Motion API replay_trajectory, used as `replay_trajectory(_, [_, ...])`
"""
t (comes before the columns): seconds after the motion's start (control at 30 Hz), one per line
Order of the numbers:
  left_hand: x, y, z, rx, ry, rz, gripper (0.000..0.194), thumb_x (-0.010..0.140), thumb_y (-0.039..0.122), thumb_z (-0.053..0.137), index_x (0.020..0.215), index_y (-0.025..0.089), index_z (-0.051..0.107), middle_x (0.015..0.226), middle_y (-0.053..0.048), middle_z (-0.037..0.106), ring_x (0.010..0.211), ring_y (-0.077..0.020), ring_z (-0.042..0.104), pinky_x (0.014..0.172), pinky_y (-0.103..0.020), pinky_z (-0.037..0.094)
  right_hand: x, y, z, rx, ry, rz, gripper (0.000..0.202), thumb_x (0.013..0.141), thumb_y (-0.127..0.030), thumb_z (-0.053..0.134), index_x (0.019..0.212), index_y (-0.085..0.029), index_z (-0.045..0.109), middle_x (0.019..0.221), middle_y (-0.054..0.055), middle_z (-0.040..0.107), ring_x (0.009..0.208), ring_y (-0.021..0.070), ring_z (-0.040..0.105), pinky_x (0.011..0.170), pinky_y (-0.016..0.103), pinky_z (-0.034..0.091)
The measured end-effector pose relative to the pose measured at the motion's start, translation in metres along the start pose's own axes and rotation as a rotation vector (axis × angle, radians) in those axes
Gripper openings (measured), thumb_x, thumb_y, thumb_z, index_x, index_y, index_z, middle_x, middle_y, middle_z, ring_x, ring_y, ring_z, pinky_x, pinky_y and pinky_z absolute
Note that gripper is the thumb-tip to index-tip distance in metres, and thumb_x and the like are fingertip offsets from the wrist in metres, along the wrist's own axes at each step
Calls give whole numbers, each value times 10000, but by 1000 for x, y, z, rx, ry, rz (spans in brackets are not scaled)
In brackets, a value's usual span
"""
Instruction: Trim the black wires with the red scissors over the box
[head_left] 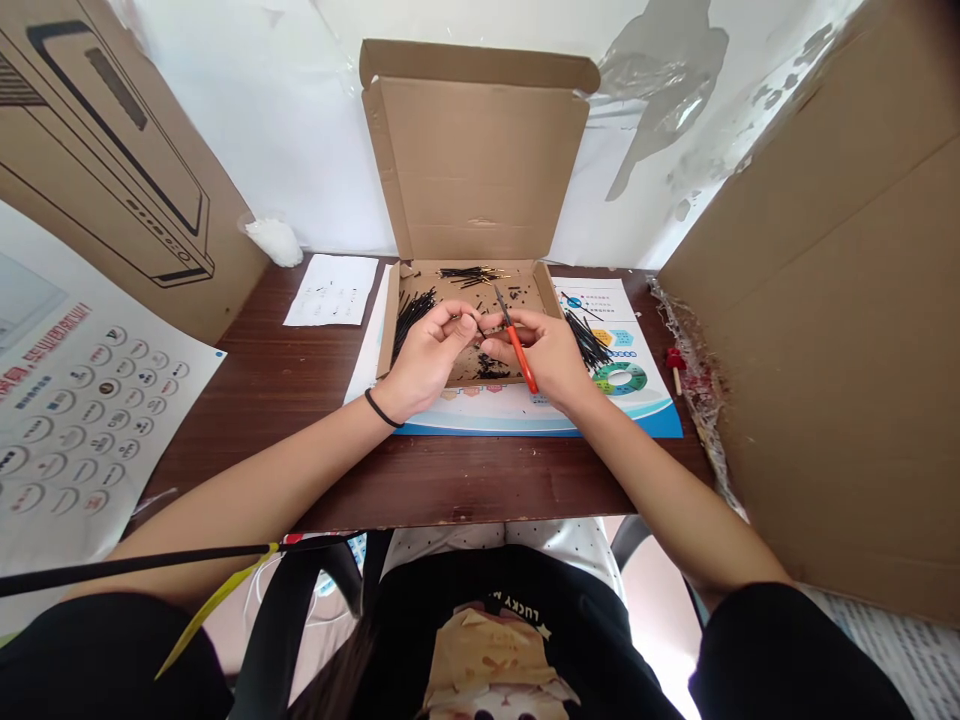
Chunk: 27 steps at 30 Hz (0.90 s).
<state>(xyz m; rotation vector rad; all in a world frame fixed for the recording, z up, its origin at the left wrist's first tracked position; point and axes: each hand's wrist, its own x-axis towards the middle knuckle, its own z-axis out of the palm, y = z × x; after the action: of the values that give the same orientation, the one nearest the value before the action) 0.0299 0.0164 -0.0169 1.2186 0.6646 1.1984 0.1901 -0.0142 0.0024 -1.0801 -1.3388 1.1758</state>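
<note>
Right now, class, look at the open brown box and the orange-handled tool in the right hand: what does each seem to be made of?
The open brown box looks like matte corrugated cardboard, with creased fold lines and flaps. The orange-handled tool seems to have glossy plastic grips and a thin grey tip, probably metal, though it is too small to be sure.

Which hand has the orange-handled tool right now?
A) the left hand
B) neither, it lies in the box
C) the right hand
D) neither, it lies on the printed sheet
C: the orange-handled tool sits in the right hand over the open cardboard box, while the left hand pinches a thin black piece beside it.
</note>
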Motion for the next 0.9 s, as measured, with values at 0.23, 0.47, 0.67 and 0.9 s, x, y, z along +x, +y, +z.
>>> replay_trajectory(0.23, [6, 10, -5, 137, 235, -57, 308, 817, 491, 707, 889, 192, 688, 874, -34, 726, 725, -107, 617, 658, -223, 478, 2, -2, -3, 64, 69, 82, 476, 469, -409, 915, 820, -191, 677, 611, -52, 577, 547, 79, 476, 528, 238, 436])
replay_trajectory(0.47, [6, 17, -16, 958, 15, 159, 459, 904, 460, 554, 556, 171, 629, 653, -37, 636, 683, -157, 571, 708, -293, 440, 2, 2, -8, 74, 52, 57, 502, 532, -417, 889, 917, -194, 656, 670, -44, 606, 567, 81, 512, 537, 236, 435])
replay_trajectory(0.67, [4, 20, -10, 885, -3, 236, 201, 840, 341, 642, 944, 192, 729, 944, -49, 695, 786, -165, 577, 707, -294, 444, 2, 2, -5, 55, 25, 58, 497, 529, -414, 884, 903, -200, 636, 666, -52, 598, 583, 87, 517, 572, 246, 447])
replay_trajectory(0.9, [3, 27, -7, 306, -30, -7, 387, 801, 538, 697, 694, 166, 678, 623, -28, 613, 485, -84, 424, 473, -257, 313, 2, 3, -9, 2, -90, 88, 458, 525, -399, 877, 827, -208, 590, 618, -65, 563, 559, 95, 505, 546, 245, 433])
